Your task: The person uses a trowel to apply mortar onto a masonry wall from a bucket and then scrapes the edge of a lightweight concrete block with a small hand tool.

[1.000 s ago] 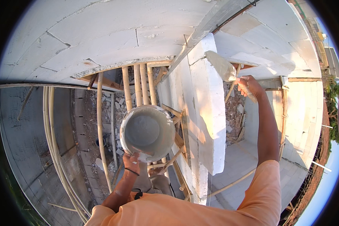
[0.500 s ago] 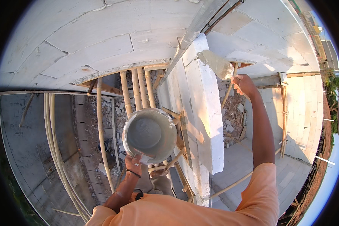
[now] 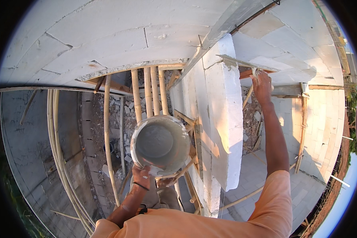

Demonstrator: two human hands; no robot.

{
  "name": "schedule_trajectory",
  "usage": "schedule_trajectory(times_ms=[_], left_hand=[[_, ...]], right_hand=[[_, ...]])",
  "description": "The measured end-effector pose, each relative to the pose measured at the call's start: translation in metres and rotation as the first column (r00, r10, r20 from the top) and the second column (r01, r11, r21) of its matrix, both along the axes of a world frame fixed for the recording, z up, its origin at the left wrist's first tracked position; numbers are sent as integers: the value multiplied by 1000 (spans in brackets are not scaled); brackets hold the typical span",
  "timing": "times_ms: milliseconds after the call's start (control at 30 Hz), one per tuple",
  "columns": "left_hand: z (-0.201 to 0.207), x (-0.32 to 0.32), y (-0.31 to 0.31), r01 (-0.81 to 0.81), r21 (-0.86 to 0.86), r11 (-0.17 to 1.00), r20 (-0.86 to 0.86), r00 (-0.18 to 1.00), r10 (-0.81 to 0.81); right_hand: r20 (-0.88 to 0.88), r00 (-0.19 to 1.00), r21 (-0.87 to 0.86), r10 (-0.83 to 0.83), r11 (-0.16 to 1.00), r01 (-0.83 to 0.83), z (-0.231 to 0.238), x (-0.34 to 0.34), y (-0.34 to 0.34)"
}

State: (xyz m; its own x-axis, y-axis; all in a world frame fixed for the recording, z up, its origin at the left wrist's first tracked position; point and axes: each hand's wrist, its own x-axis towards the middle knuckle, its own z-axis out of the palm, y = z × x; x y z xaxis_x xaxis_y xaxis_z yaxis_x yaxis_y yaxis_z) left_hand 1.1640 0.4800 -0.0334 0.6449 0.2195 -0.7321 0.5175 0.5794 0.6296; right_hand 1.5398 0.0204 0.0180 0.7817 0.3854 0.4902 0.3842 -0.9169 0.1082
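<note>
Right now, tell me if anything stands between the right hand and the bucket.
Yes: the white block wall lies between, with the right hand on its right and the bucket on its left. Their relative heights are unclear.

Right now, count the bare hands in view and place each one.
2: the left hand on the near rim of the bucket, and the right hand gripping the trowel.

We see the left hand [image 3: 141, 175] gripping the bucket [image 3: 181, 139] at its near-left rim, grey smears inside. Our right hand [image 3: 261, 86] holds a trowel [image 3: 237, 61] edge-on, blade at the white block wall's [image 3: 231, 131] far end; contact unclear. Bamboo poles [image 3: 147, 87] run past the bucket's far edge, rubble [image 3: 250, 123] below.
</note>
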Motion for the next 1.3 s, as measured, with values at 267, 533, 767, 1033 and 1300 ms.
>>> schedule_trajectory(times_ms=[267, 533, 767, 1033, 1300], left_hand=[[-6, -3, 6, 29, -1, 1000, -34, 999, -29], [-2, 2, 3, 51, 77, 996, -21, 999, -49], [-1, 1, -1, 54, 48, 997, 49, 997, -57], [-10, -5, -1, 43, 55, 998, 21, 999, -44], [-6, -3, -3, 71, 71, 995, 36, 997, -74]], right_hand=[[4, 997, 80, 74, 994, -74, -1, 6, 0], [-86, 996, 36, -16, 999, 20, 4, -5, -8], [-148, 974, -70, -169, 985, 160, 18, -17, -18], [-95, 968, -86, -231, 971, 224, 21, -29, -19], [-106, 952, -124, -287, 954, 274, 36, -29, -17]])
